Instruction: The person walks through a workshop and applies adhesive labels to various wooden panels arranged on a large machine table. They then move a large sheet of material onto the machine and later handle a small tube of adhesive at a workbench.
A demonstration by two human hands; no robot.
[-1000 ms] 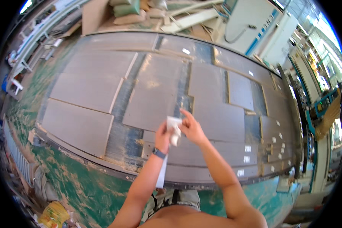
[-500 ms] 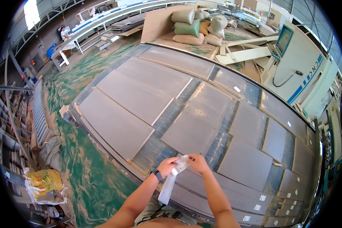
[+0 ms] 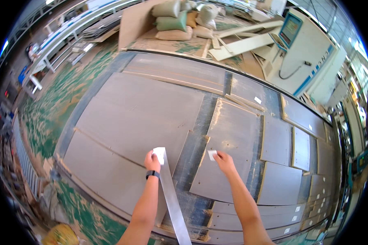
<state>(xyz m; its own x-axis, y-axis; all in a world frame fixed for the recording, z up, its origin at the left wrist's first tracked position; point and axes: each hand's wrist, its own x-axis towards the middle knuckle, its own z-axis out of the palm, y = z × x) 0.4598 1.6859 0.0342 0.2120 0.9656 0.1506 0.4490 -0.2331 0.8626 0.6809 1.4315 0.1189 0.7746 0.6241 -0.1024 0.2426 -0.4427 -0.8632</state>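
We grasp a white strip [image 3: 173, 201] in our left grip [image 3: 152, 162], trailing below it, and pinch a white label [image 3: 212, 155] at the left of our right grip [image 3: 225, 161], above a grey panel [image 3: 216, 179].

Bare arms [image 3: 247, 208] stretched over the bench [image 3: 202, 119]
Left hand [image 3: 153, 162] and right hand [image 3: 225, 161] pinch, well apart above it.
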